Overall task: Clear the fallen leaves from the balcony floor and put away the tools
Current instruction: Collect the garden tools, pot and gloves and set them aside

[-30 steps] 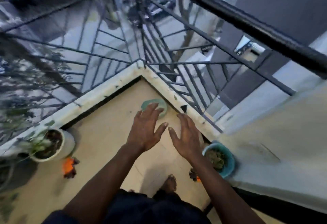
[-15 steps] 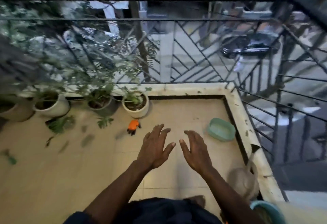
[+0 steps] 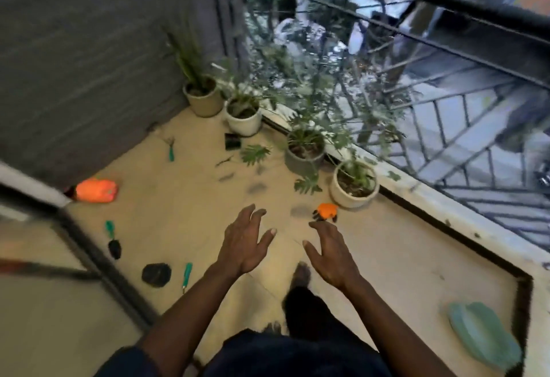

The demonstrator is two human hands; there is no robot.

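Fingers [image 3: 251,216] spread, empty, left hand [image 3: 242,242], right hand [image 3: 334,254]; view swung left, tools [image 3: 187,274] appeared.

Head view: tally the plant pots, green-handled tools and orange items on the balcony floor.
Plant pots: 4
Green-handled tools: 3
Orange items: 2
Total: 9

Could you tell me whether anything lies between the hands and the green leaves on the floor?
Only one thing: a small orange object lies on the floor just beyond the right hand, short of the nearest leaf by the pot. Ahead of the left hand lie only floor and blurred dark patches.
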